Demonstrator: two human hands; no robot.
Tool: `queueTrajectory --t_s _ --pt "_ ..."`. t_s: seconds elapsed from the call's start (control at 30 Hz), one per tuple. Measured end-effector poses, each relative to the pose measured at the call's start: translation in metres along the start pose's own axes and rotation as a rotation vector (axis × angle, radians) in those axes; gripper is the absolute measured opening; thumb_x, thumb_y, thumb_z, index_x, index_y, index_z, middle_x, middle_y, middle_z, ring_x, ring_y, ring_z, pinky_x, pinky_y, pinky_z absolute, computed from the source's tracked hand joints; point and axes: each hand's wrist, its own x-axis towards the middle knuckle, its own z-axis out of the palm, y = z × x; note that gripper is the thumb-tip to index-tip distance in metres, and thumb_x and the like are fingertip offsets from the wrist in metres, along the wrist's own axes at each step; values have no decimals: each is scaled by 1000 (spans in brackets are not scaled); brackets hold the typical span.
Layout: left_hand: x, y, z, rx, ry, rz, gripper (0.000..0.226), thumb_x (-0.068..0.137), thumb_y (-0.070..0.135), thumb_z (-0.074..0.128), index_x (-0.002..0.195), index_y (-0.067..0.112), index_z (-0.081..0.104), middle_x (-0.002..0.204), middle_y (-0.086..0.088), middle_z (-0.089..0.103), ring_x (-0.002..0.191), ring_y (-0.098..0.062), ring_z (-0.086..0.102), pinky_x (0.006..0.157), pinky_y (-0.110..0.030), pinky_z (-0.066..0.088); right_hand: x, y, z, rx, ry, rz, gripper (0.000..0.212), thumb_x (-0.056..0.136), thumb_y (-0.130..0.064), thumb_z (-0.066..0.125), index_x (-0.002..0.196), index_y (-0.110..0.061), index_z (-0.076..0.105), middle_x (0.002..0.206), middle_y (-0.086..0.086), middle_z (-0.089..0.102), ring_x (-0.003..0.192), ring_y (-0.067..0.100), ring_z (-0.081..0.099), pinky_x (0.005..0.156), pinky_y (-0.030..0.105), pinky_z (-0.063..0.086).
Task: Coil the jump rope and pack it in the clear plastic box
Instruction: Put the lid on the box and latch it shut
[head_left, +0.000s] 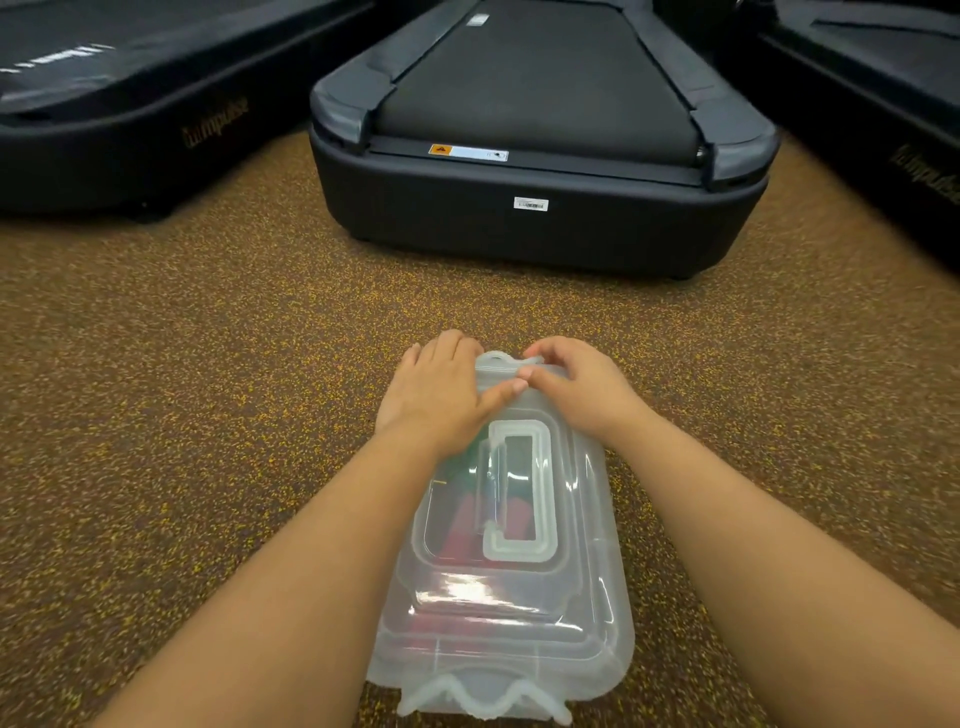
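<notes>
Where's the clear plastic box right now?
The clear plastic box sits lidded on the speckled floor, low centre in the head view, before the middle treadmill.

Through the cloudy clear plastic box (511, 587) I make out only red and green smears; I cannot tell whether they are the rope. My left hand (441, 397) hides its far left corner. Both side treadmills are cut off.

Your left hand (441, 387) and right hand (576, 387) press the far latch (501, 364) of the clear plastic box (597, 597) on the speckled floor (208, 415); lid on; red shapes blurred inside; treadmill (540, 156) beyond.
</notes>
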Motion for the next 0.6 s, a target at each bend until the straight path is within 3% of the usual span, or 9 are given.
queueTrajectory --t_s 0.13,0.23,0.37,0.6 --pt "-8 5 0 65 -10 -8 61 95 55 20 141 17 35 145 -1 39 139 -19 30 120 -41 11 -25 -5 8 -18 88 57 43 96 -28 44 139 -20 44 142 4 46 128 19 43 102 28 31" --pt "-26 16 1 67 -56 -52 58 100 42 17 151 16 12 162 -3 11 149 -20 3 121 -43 -1 -60 -1 14 21 143 63 46 99 -21 37 144 -20 33 154 2 27 140 15 26 101 17 16" --pt "-75 34 -1 5 -193 -24 63 98 44 22 152 21 1 162 -1 -9 149 -18 -10 119 -46 -8 -105 4 21 127 150 82 48 99 -17 36 146 -20 30 159 1 18 145 10 15 103 10 7" --pt "-122 51 -17 141 -314 15 51 100 29 24 150 28 16 162 -2 -8 148 -19 13 117 -58 0 -155 -3 27 111 153 107 49 97 -13 36 146 -20 31 158 3 21 145 14 16 111 20 13"
